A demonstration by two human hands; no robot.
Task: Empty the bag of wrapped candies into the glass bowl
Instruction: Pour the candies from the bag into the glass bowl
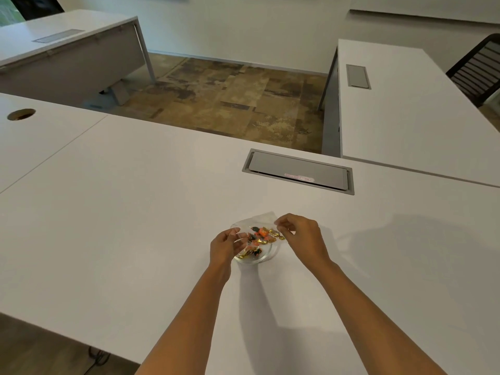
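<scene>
— What colours are the candies [261, 236]?
— Gold, orange and a few black wrappers, seen through the clear bag [254, 226] and the clear glass bowl [266, 255].
— And the desk [121, 212]?
— Plain white, with a grey hatch [297, 171] bearing a pale label printed in red.
— The floor [230, 98]?
— Mottled brown and tan patches.

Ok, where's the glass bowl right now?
Head view, lower centre: the glass bowl sits on the white table, beneath the candy bag held between both hands.
</scene>
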